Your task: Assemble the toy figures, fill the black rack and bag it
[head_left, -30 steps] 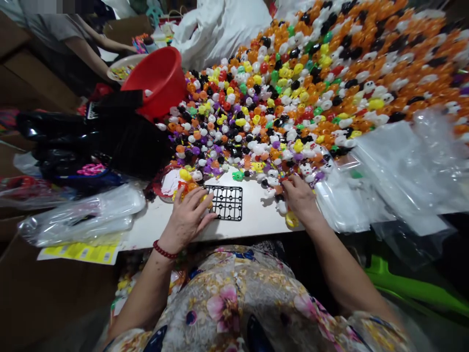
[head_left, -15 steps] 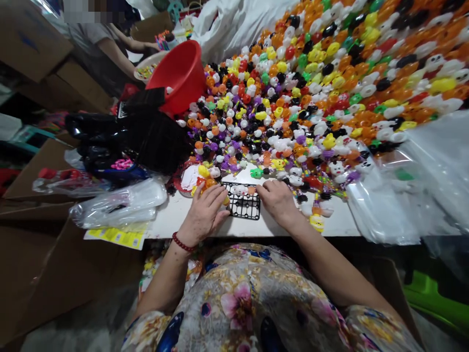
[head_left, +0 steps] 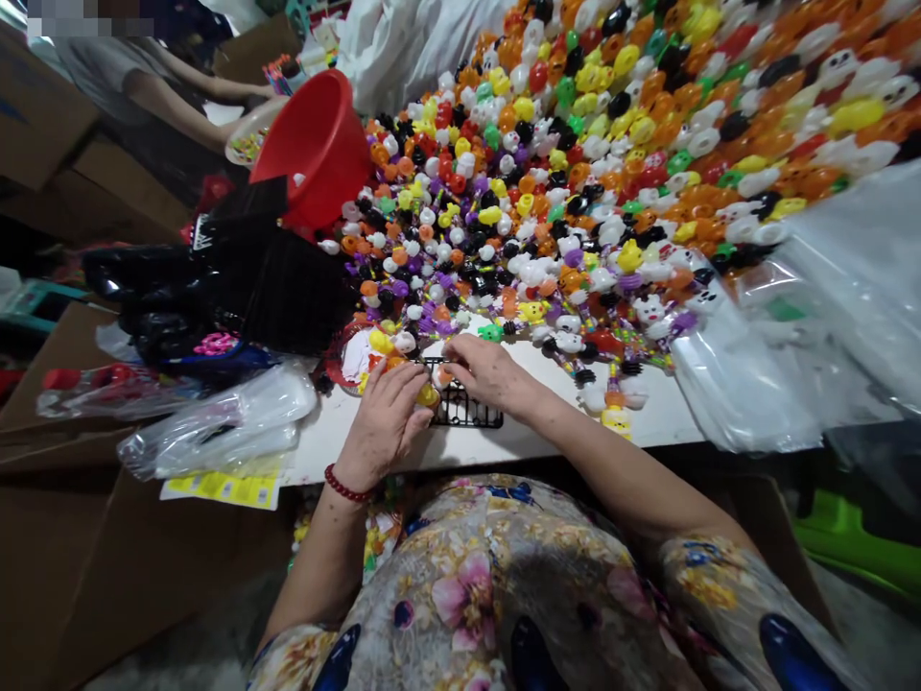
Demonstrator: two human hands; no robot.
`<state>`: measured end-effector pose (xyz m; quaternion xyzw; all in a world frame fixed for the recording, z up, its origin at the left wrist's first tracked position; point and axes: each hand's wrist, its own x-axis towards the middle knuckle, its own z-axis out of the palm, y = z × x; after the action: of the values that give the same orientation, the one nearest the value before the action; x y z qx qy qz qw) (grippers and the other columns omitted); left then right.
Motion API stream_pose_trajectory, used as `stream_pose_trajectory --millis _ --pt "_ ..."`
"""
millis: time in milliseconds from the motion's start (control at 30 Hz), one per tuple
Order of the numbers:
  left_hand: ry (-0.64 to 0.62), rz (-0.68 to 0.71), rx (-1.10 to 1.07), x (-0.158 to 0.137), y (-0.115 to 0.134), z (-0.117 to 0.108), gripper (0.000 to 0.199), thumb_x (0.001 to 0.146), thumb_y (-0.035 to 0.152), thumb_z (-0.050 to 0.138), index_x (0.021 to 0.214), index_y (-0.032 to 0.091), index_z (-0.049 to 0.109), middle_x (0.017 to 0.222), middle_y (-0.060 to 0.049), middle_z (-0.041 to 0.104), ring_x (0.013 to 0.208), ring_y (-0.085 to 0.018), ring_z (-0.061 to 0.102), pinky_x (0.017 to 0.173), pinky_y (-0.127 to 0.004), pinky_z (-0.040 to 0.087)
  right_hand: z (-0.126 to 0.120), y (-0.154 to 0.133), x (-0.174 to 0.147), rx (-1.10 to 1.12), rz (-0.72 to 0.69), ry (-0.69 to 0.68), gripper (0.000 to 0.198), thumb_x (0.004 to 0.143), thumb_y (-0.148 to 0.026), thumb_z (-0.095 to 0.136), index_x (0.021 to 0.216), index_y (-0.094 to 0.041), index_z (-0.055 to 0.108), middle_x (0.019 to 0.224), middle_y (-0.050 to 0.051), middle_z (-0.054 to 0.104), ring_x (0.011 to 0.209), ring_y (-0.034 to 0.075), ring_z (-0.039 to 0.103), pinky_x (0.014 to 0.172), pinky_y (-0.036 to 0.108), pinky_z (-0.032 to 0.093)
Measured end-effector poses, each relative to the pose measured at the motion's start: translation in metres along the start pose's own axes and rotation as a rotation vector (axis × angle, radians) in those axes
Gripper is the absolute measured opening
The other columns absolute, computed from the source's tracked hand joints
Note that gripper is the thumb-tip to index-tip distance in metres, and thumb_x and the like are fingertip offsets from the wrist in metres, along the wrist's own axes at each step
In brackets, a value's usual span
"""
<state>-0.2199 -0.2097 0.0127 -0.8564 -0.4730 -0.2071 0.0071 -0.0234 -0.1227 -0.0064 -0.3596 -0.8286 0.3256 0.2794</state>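
My left hand (head_left: 385,422) lies over the left end of a black plastic grid rack (head_left: 471,411), its fingers stretched out and the thumb apart. Under and beside those fingers show yellow and orange plastic toy figures (head_left: 430,394), partly hidden. My right hand (head_left: 493,374) reaches across the rack with fingers bent, the fingertips closed at a small white-and-orange toy figure (head_left: 441,376) next to my left fingers. Just behind the rack are a green toy figure (head_left: 490,333) and a yellow one (head_left: 533,311).
A large heap of colourful toy figures (head_left: 576,163) covers the back and right of the white table (head_left: 532,437). Clear plastic bags (head_left: 741,384) lie at right, more bags (head_left: 223,422) at left. Behind stand a black bag (head_left: 288,278), a red tub (head_left: 317,144) and another person (head_left: 144,91).
My right hand has moved left across the rack, bringing its fingertips close to my left hand. My left hand keeps its place on the rack. The camera view has shifted slightly.
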Motion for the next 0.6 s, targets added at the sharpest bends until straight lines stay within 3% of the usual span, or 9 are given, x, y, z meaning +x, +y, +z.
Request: stream_pose_trajectory --millis 100,267,433,600 --pt "0.002 0.002 0.002 0.000 -0.001 0.000 0.039 0.100 0.036 0.034 0.129 0.017 0.052 0.132 -0.014 0.061 0.129 -0.024 0.052 0.118 -0.050 0.030 0.004 -0.009 0.009 0.007 0.036 -0.014 0.017 0.089 -0.010 0.054 0.105 -0.016 0.056 0.092 0.005 0.065 0.082 0.017 0.058 0.074 0.027 0.042" --pt "0.005 -0.009 0.003 0.002 0.000 0.000 0.042 0.101 0.040 0.032 0.130 0.015 0.051 0.138 -0.017 0.056 0.134 -0.024 0.048 0.117 -0.050 0.030 0.008 -0.022 0.012 -0.021 0.026 -0.160 0.012 0.095 -0.016 0.047 0.105 -0.017 0.053 0.092 0.007 0.067 0.081 0.018 0.061 0.072 0.028 0.041" --pt "-0.025 -0.075 -0.008 0.001 -0.002 0.001 0.046 0.100 0.045 0.029 0.131 0.016 0.048 0.136 -0.016 0.057 0.133 -0.024 0.049 0.118 -0.051 0.028 0.020 -0.026 0.010 0.031 0.075 -0.166 0.017 0.101 -0.020 0.035 0.106 -0.017 0.052 0.089 0.006 0.066 0.077 0.017 0.061 0.069 0.027 0.041" --pt "0.021 -0.035 0.021 0.001 -0.004 0.004 0.039 0.100 0.036 0.033 0.130 0.018 0.051 0.128 -0.013 0.063 0.123 -0.023 0.056 0.118 -0.050 0.025 0.028 -0.024 0.000 0.073 0.037 -0.146 0.018 0.100 -0.017 0.036 0.102 -0.017 0.054 0.092 0.006 0.066 0.081 0.016 0.061 0.075 0.027 0.045"
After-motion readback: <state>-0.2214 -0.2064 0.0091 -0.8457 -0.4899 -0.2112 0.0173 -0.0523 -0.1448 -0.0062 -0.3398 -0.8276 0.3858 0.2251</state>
